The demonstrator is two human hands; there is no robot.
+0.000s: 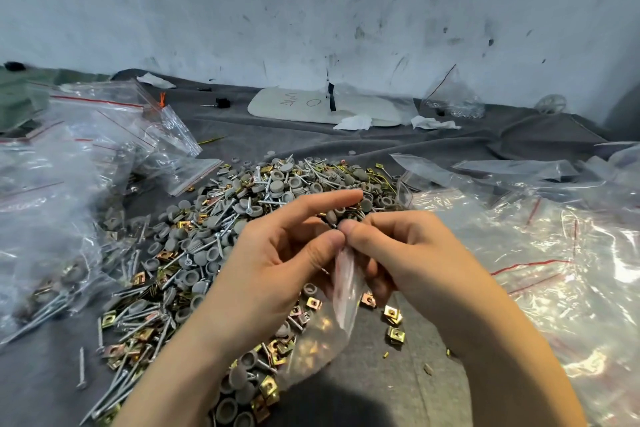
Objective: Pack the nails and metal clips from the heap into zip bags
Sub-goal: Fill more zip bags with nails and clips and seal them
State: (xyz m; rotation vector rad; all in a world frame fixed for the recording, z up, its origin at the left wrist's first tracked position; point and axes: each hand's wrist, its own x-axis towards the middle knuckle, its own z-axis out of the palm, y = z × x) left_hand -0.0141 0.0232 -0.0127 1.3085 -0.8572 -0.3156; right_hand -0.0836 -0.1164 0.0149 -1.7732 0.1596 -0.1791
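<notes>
The left hand [277, 253] and the right hand [398, 253] both pinch the top of a zip bag [343, 291] above the heap [207, 236]

Heap [221, 253] partly hidden behind both forearms; zip bag [346, 288] contents perhaps clips, blurred.

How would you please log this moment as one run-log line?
left hand: pinching zip bag mouth | right hand: pinching same mouth | heap: unpacked

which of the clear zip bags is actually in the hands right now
The small clear zip bag hanging over the heap, pinched at its top by the left hand and right hand; the other bags lie at the sides.
</notes>
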